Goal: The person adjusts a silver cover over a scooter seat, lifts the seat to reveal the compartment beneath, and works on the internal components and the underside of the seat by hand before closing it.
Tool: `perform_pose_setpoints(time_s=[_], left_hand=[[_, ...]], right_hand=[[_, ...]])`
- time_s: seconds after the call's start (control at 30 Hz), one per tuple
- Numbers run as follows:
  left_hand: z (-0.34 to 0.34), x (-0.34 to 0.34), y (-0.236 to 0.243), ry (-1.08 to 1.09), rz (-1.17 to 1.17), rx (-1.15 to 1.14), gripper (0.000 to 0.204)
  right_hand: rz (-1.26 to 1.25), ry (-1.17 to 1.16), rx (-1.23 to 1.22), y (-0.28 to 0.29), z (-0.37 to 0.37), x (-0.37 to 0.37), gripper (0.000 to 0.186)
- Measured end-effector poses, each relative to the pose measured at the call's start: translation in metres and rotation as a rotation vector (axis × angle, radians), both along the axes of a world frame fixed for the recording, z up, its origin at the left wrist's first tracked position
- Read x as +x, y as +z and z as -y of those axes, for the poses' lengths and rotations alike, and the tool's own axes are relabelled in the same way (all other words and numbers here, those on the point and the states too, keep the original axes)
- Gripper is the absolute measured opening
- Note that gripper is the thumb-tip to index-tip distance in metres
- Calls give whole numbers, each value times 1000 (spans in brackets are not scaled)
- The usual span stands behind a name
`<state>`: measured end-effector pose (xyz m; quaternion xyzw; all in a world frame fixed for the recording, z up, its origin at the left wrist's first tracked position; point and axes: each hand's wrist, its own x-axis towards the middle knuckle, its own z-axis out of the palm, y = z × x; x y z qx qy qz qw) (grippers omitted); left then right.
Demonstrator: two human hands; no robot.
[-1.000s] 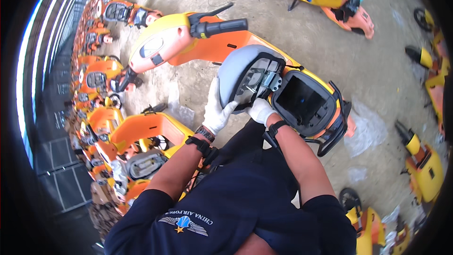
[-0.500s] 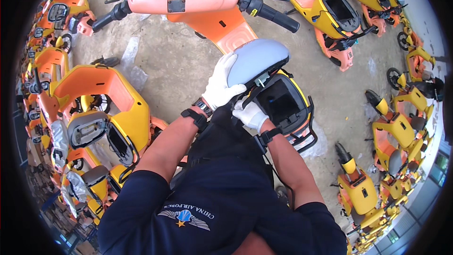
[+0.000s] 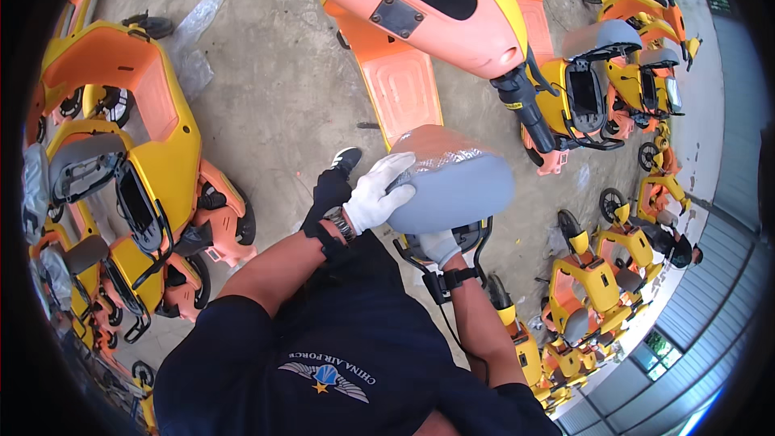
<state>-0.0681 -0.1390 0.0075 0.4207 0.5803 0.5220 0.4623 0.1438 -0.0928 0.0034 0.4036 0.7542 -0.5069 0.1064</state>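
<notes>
In front of me is a yellow and orange scooter with a grey seat [image 3: 460, 194]. Shiny clear film [image 3: 444, 160] lies along the seat's far part. My left hand [image 3: 378, 192], in a white glove, is closed round the seat's left edge, its thumb lying over the top. Beneath the seat's near edge is my right hand [image 3: 440, 247], also gloved, beside the black rear rack [image 3: 483, 244]; the seat hides its fingertips. The seat covers the storage compartment, and whether it is fully down cannot be told.
The scooter's handlebar cover [image 3: 420, 12] and right grip [image 3: 529, 117] are ahead, beyond its orange footboard [image 3: 401, 89]. A parked scooter [image 3: 153, 194] stands at left, with more scooters [image 3: 593, 89] at right. Plastic film [image 3: 194, 32] lies on the concrete floor. A person [image 3: 678, 249] is far right.
My view has turned, and the scooter appears swung round. The open compartment seen before is now hidden by the seat. My right hand has gone from beside the compartment to under the seat's near edge.
</notes>
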Motion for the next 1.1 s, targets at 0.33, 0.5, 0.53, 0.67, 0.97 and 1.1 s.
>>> perform_pose_setpoints(time_s=[0.33, 0.5, 0.53, 0.67, 0.97, 1.1], left_hand=[[-27, 1, 55, -427, -400, 120, 99], [-47, 12, 75, -400, -416, 100, 101], [-55, 13, 80, -418, -461, 148, 98], [-71, -8, 77, -406, -527, 169, 88], [-44, -10, 69, -64, -554, 182, 77], [18, 4, 46, 392, -484, 80, 47]], right_hand=[[-69, 133, 126, 13, 2, -12, 38], [-57, 66, 87, 11, 10, -4, 37], [-67, 51, 93, 8, 10, -2, 36], [-79, 5, 100, -7, 15, -4, 35], [-108, -963, -235, 39, 14, 24, 33], [-276, -959, -53, 57, -4, 46, 30]])
